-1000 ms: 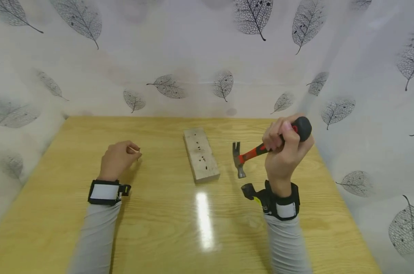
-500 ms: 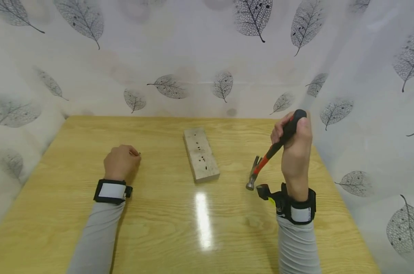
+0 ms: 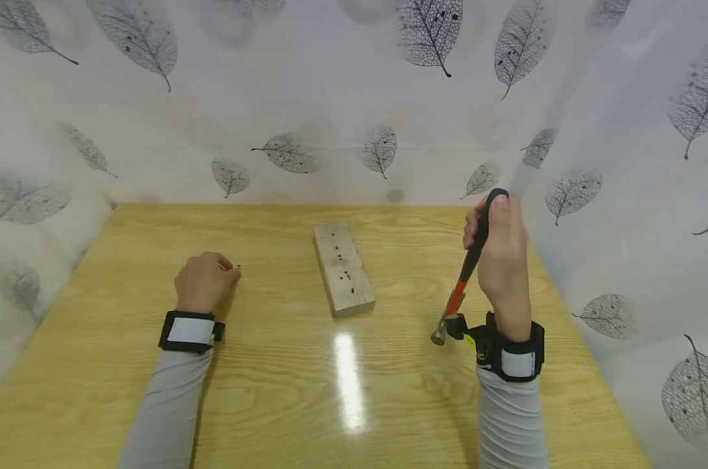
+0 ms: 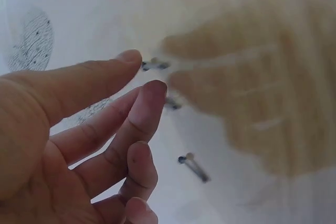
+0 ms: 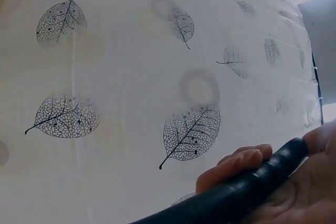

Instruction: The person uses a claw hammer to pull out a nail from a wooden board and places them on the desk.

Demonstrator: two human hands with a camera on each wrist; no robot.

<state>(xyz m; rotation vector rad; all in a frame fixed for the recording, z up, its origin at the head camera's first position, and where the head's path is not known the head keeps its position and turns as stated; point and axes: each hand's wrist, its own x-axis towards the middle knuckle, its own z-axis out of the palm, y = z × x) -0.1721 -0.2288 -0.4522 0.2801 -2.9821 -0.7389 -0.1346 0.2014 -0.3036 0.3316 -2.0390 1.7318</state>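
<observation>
My right hand (image 3: 502, 251) grips the black end of a hammer (image 3: 462, 286) with a red and black handle. Its steel head (image 3: 438, 335) hangs down just above the table, close to my right wrist. In the right wrist view my right hand (image 5: 273, 182) curls round the black grip (image 5: 236, 195). My left hand (image 3: 206, 280) rests on the table at the left. In the left wrist view my left hand (image 4: 142, 72) has thumb and forefinger apart, their tips beside small nails (image 4: 193, 165) lying on the table. A pale wooden block (image 3: 343, 267) with several dark holes lies between my hands.
The yellow wooden table (image 3: 307, 371) is closed in at the back and both sides by white sheeting printed with grey leaves (image 3: 283, 150). Black camera bands sit on both wrists (image 3: 186, 331).
My right hand has turned the hammer over: its head swung from level and pointing left down towards me, and now hangs by my wrist. My left hand has settled slightly lower by the nails.
</observation>
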